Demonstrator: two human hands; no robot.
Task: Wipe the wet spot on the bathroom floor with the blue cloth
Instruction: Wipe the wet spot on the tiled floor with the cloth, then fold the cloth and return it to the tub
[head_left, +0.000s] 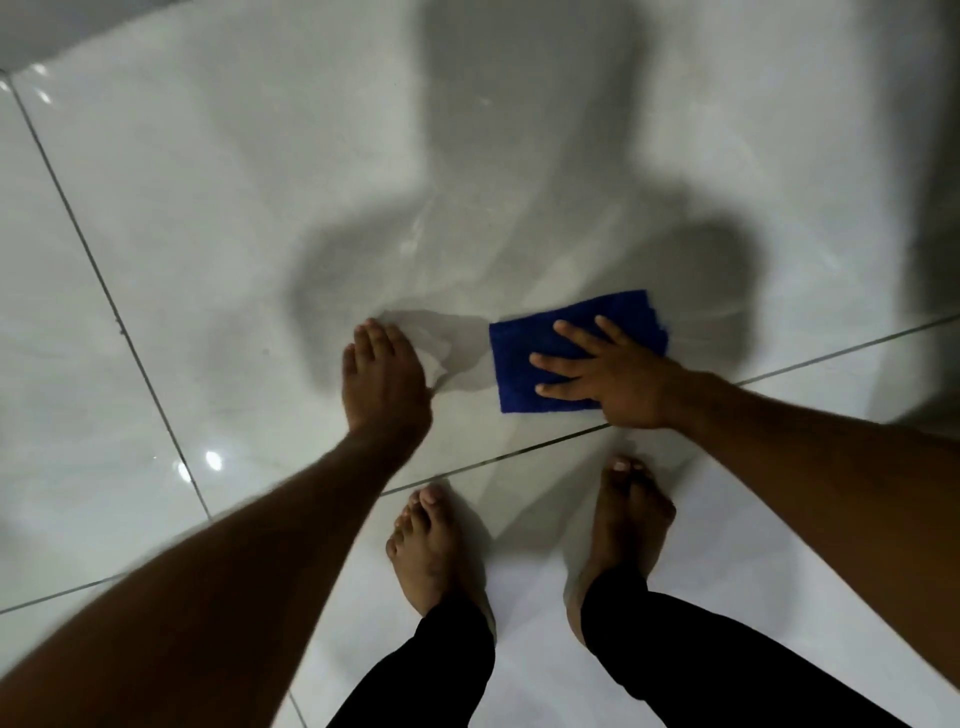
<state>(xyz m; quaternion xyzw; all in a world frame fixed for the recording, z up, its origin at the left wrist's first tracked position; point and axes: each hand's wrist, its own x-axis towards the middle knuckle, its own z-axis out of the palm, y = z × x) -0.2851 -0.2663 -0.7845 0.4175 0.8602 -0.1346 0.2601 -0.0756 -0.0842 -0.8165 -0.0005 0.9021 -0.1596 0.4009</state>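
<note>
Glossy pale floor tiles (218, 218), dark grout lines crossing. Blue cloth (524, 358) flat near one tile's grout edge, pinned under right hand (618, 382), fingers spread. Wet spot (452, 345) just beside cloth. Left hand (384, 376) flat, fingers together, at spot's far edge. Bare feet (431, 545) below.

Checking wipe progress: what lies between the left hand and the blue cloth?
In the head view, a wet patch on the floor tile lies between the left hand and the blue cloth.
</note>
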